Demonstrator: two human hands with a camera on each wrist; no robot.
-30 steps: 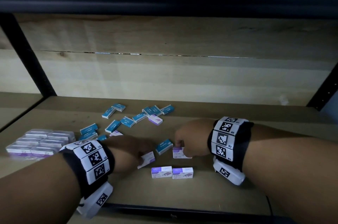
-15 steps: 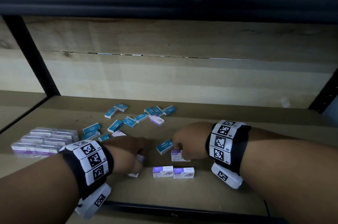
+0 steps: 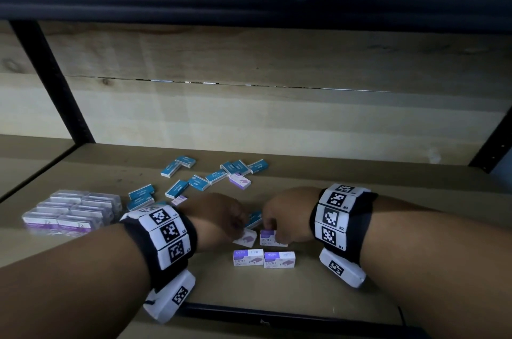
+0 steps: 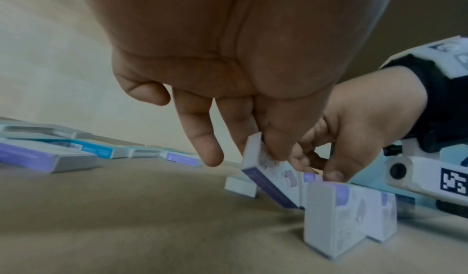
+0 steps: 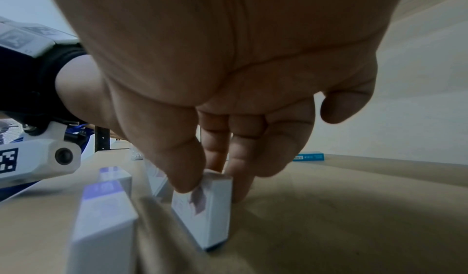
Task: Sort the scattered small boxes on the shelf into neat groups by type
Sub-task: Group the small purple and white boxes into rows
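Note:
Two purple-and-white staple boxes (image 3: 263,257) stand side by side near the shelf's front edge. Just behind them my left hand (image 3: 221,216) pinches a tilted purple box (image 3: 245,238), seen between thumb and fingers in the left wrist view (image 4: 268,170). My right hand (image 3: 288,214) pinches another purple box (image 3: 267,237) upright on the shelf, held by thumb and fingers in the right wrist view (image 5: 205,208). A teal box (image 3: 253,218) lies between the hands. Several teal boxes (image 3: 198,182) and one purple box (image 3: 239,180) lie scattered farther back.
A wrapped block of purple boxes (image 3: 72,212) sits at the left. Black uprights (image 3: 52,81) frame the wooden shelf (image 3: 360,297); its back wall (image 3: 277,117) is pale wood. A dark shelf edge runs along the front.
My left hand has brought its purple box rightward, close beside the box under my right hand. The right hand has stayed on its box.

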